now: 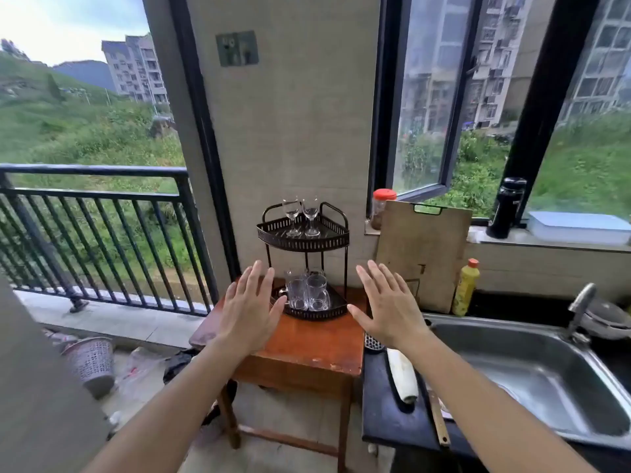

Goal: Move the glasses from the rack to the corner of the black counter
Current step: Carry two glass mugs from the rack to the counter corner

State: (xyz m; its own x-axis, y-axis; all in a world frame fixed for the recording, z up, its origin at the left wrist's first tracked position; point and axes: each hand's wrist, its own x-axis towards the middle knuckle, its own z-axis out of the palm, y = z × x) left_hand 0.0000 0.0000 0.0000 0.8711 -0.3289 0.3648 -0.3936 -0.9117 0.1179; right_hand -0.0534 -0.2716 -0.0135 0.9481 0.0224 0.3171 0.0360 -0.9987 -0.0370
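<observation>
Both hands are reaching forward, palms down, fingers spread and holding nothing. The left hand (pixel 247 310) is hovering over the wooden table (pixel 307 343), its fingertips just left of the rack (pixel 304 238)'s lower tier. The right hand (pixel 387 307) is hovering just right of that tier, over the table's right edge.

Between the 2 hands, on the lower tier, several clear glass mugs (pixel 307 290) are standing upright, clustered together; the exact count is hard to tell. Above and beyond the hands, on the upper tier, 2 wine glasses (pixel 301 215) are standing upright side by side.

Below the right forearm the black counter (pixel 386 414) is lying, its corner touching the table; a white roll-shaped object (pixel 403 377) is resting on it. Right of the right hand a steel sink (pixel 532 373) is sitting, and beyond the hand a wooden cutting board (pixel 423 254) is leaning against the wall, with a yellow bottle (pixel 465 288) standing just beside it.
</observation>
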